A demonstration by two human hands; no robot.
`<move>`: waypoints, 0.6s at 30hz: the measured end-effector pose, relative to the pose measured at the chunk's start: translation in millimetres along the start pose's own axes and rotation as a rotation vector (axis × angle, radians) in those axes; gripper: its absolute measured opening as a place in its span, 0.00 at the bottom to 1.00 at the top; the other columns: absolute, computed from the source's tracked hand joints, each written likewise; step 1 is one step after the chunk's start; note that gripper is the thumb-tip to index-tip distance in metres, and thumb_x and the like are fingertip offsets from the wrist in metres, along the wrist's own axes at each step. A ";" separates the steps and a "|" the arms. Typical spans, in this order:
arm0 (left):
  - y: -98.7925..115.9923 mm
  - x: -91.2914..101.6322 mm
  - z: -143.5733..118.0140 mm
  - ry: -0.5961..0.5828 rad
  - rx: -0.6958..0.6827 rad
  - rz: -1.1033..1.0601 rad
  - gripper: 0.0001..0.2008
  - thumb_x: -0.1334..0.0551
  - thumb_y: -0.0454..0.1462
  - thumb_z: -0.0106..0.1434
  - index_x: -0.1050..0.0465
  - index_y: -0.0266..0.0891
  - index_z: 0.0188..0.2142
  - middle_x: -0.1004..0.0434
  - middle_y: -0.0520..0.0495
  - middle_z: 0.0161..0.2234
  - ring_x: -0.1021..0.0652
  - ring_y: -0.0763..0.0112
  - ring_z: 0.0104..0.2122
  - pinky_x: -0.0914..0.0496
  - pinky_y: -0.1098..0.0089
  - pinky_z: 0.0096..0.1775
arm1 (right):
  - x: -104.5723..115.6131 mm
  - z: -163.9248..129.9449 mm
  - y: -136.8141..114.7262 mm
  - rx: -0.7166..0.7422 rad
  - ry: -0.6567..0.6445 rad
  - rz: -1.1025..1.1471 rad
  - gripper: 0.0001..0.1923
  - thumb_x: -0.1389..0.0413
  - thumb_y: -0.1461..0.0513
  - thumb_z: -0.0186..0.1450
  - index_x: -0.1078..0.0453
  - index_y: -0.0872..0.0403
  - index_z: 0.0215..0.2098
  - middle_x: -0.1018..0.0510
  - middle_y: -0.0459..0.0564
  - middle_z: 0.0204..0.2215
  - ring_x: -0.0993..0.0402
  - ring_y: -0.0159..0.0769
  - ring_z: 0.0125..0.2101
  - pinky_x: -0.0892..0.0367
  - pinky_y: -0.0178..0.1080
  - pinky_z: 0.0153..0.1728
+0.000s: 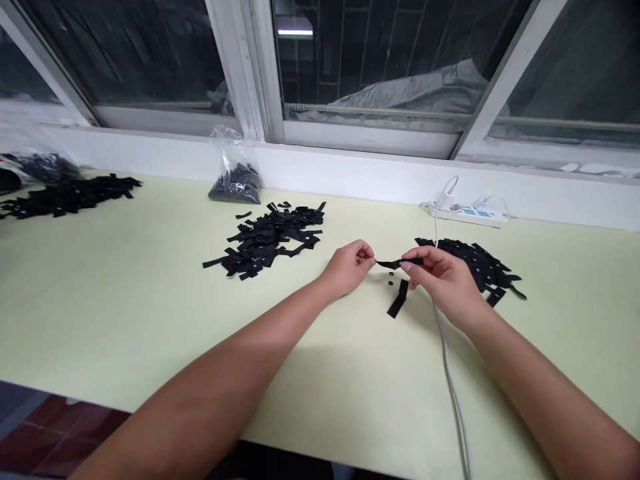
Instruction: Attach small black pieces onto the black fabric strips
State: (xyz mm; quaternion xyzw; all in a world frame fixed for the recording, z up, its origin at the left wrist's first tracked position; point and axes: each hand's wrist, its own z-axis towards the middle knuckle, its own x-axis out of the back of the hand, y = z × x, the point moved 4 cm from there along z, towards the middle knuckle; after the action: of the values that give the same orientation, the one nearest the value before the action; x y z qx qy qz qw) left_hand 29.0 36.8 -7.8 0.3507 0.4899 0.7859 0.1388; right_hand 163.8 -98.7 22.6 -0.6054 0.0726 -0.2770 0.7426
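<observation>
Pinched between both grips at frame center, my right hand [440,273] and left hand [350,267] hold a black strip [400,263] above the tabletop [150,307].

No text — nothing legible.

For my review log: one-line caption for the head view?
Both hands, left and right, pinch one black strip above a pale table.

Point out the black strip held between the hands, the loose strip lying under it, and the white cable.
held strip [395,264], head view, its middle between both hands.
loose strip [398,300], head view, its middle, on the table.
white cable [450,373], head view, the run beside the right forearm.
</observation>
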 end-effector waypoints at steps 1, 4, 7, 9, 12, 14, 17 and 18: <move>-2.2 1.1 1.5 0.043 0.028 -0.071 0.04 0.37 0.36 0.61 0.30 0.37 0.35 0.26 0.51 0.32 0.27 0.75 0.30 0.32 0.71 0.36 | -1.9 -1.9 -4.1 -0.017 -0.086 0.052 0.15 0.35 0.52 0.57 0.27 0.52 0.37 0.26 0.46 0.27 0.32 0.29 0.22 0.32 0.37 0.26; -2.3 -3.2 3.1 0.024 0.065 -0.302 0.07 0.34 0.35 0.59 0.31 0.36 0.34 0.27 0.50 0.31 0.26 0.76 0.30 0.31 0.71 0.35 | -7.9 -7.9 -11.8 -0.066 -0.295 0.089 0.14 0.36 0.53 0.58 0.27 0.52 0.37 0.28 0.43 0.24 0.32 0.29 0.23 0.32 0.37 0.28; 4.3 -12.6 -0.4 -0.099 0.065 -0.455 0.09 0.33 0.35 0.57 0.31 0.35 0.34 0.27 0.50 0.30 0.25 0.76 0.30 0.30 0.71 0.35 | -9.1 -6.9 -5.4 -0.089 -0.263 -0.065 0.14 0.38 0.52 0.60 0.27 0.52 0.38 0.30 0.43 0.23 0.34 0.29 0.23 0.35 0.36 0.27; 8.1 -16.1 -3.2 -0.141 0.066 -0.488 0.08 0.33 0.34 0.57 0.30 0.34 0.34 0.27 0.50 0.30 0.25 0.77 0.30 0.31 0.72 0.36 | -8.9 -3.5 2.8 -0.076 -0.188 -0.162 0.14 0.39 0.52 0.60 0.26 0.52 0.39 0.29 0.43 0.23 0.35 0.29 0.23 0.37 0.36 0.26; 10.3 -17.0 -5.2 -0.164 0.101 -0.506 0.05 0.34 0.32 0.58 0.29 0.33 0.33 0.26 0.49 0.31 0.25 0.78 0.31 0.31 0.72 0.38 | -10.8 -0.2 12.9 -0.042 -0.151 -0.242 0.14 0.41 0.53 0.61 0.26 0.52 0.41 0.26 0.45 0.26 0.35 0.30 0.24 0.38 0.36 0.26; 10.6 -15.9 -5.2 -0.163 0.126 -0.504 0.05 0.34 0.31 0.58 0.28 0.33 0.33 0.26 0.49 0.32 0.25 0.78 0.32 0.31 0.72 0.39 | -11.6 0.1 15.8 -0.031 -0.134 -0.272 0.14 0.41 0.53 0.61 0.25 0.51 0.41 0.24 0.46 0.28 0.35 0.30 0.24 0.38 0.36 0.27; 11.3 -14.6 -4.9 -0.155 0.139 -0.501 0.04 0.34 0.30 0.58 0.28 0.33 0.33 0.26 0.49 0.32 0.24 0.78 0.33 0.30 0.72 0.40 | -12.2 -0.7 15.0 -0.032 -0.103 -0.307 0.13 0.42 0.54 0.61 0.25 0.51 0.41 0.26 0.45 0.25 0.37 0.30 0.23 0.40 0.36 0.26; 11.4 -14.5 -4.9 -0.152 0.141 -0.503 0.05 0.34 0.30 0.58 0.28 0.33 0.33 0.26 0.49 0.32 0.24 0.77 0.33 0.29 0.71 0.40 | -12.2 -0.9 13.9 -0.034 -0.091 -0.316 0.13 0.42 0.54 0.61 0.25 0.51 0.40 0.27 0.44 0.24 0.37 0.30 0.23 0.40 0.36 0.26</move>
State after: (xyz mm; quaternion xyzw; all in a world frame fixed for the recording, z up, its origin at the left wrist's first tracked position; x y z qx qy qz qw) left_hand 37.4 19.9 -5.3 0.2849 0.6035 0.6620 0.3411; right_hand 157.7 -91.8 6.6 -0.6336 -0.0526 -0.3613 0.6821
